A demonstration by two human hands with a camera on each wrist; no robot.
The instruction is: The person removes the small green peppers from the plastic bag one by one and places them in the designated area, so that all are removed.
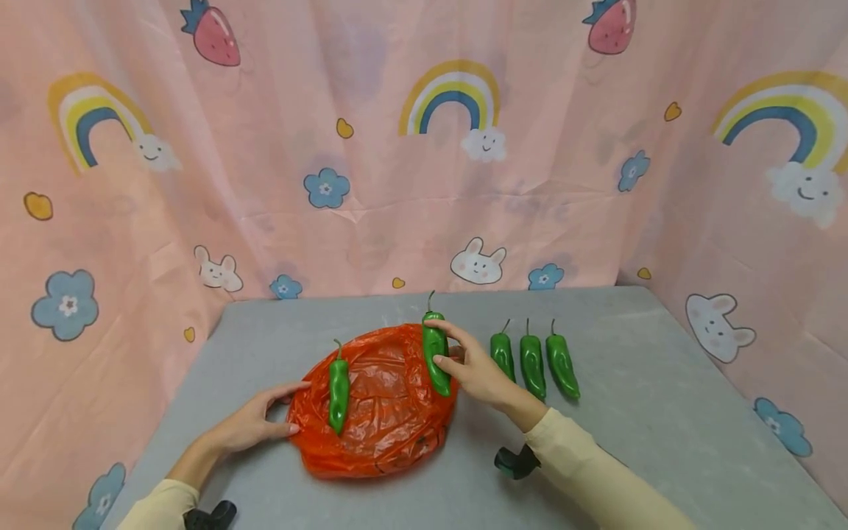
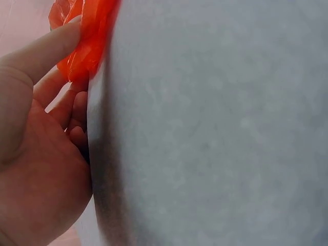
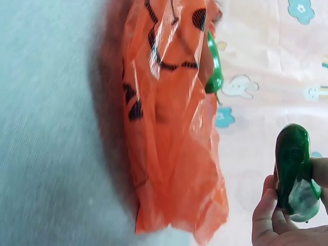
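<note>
My right hand (image 1: 475, 368) pinches a long green chili pepper (image 1: 435, 342) between thumb and fingers, stem up, over the right rim of an orange-red plastic bag (image 1: 380, 383). The right wrist view shows this held pepper (image 3: 292, 169) end-on, beside the bag's wall (image 3: 169, 128). At the bag's left side, my left hand (image 1: 248, 423) holds the edge, with the thumb and fingers on either side of the gathered plastic (image 2: 95, 41). Another green chili pepper (image 1: 338, 394) leans along the left inner side of the bag, its stem reaching past the rim.
Three more green chili peppers, a left one (image 1: 502, 353), a middle one (image 1: 532, 364) and a right one (image 1: 562, 366), lie in a row right of the bag, partly behind my right forearm. A pink patterned curtain (image 1: 397, 221) encloses the grey table (image 1: 649, 412) at back and sides.
</note>
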